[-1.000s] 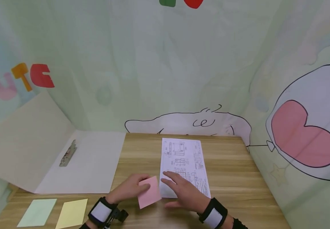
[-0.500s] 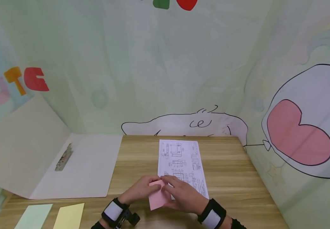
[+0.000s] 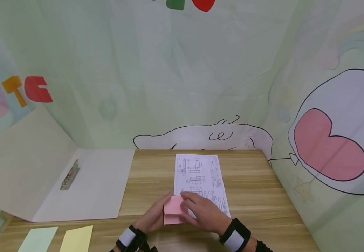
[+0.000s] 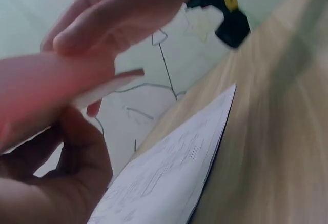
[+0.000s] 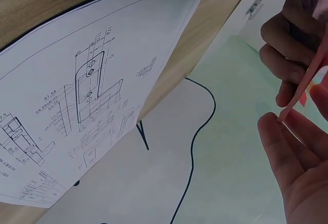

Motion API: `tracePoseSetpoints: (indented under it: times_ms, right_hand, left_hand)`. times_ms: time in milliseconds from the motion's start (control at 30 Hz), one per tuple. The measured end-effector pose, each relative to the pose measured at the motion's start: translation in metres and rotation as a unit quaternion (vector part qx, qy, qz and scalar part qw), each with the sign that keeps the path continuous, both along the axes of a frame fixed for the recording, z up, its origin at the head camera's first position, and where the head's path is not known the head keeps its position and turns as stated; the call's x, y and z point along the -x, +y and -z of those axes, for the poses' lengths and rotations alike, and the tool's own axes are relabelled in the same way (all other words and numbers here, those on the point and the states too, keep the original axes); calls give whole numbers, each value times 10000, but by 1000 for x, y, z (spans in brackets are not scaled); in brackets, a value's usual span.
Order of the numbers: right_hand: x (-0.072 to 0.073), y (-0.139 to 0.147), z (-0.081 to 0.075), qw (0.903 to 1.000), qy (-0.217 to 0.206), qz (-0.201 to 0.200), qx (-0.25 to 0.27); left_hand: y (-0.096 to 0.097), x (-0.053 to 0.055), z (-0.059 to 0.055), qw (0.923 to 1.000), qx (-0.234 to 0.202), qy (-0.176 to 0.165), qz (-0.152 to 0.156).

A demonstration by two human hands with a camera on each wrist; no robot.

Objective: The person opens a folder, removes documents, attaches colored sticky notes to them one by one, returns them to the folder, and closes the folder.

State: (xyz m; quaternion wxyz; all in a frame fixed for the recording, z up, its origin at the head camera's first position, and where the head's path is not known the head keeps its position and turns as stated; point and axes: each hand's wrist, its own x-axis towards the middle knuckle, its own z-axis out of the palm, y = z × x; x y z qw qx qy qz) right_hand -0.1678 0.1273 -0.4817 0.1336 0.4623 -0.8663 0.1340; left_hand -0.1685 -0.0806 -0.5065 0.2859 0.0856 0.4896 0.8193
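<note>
In the head view a pink sticky note pad [image 3: 173,209] is held up between both hands, in front of a printed technical drawing [image 3: 197,171]. My left hand [image 3: 152,216] grips the pad along its left side. The right hand [image 3: 206,214] has its thumb and fingers around the right side, pinching pink paper there. A crease or sheet edge runs across the pad's lower part. From the left wrist, the pink paper [image 4: 51,83] is seen edge-on, with a lighter layer beneath. The right wrist view shows a thin pink edge [image 5: 297,97] at the right fingertips.
An open white folder [image 3: 103,185] with a metal clip [image 3: 70,175] stands at left. Light green paper [image 3: 37,239] and yellow paper [image 3: 76,238] lie before it on the wooden table [image 3: 254,196]. A printed curtain [image 3: 200,70] rises behind.
The left hand has carried the pink pad right and turned it more upright. The right hand, apart from it at first, has come to its right side and pinches it.
</note>
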Motion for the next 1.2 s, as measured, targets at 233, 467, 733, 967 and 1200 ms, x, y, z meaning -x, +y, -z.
tracePoseSetpoints:
  times_ms: [233, 467, 733, 967, 1200]
  right_hand:
    - [1, -5, -2, 9997, 55, 149, -195]
    - [7, -6, 3, 9961, 787, -277, -293]
    - [3, -4, 1, 9974, 464, -534, -112]
    - [-1, -4, 1, 9982, 208, -561, 58]
    - [-4, -3, 1, 9971, -318, -658, 195]
  left_hand:
    - [9, -6, -1, 9839, -1538, -870, 262]
    - [7, -5, 0, 9722, -2016, -1153, 297]
    - [4, -8, 1, 9771, -1780, -1128, 279]
    - [5, -10, 4, 9753, -1891, -1086, 357]
    - [6, -10, 6, 9694, -2168, -1057, 448]
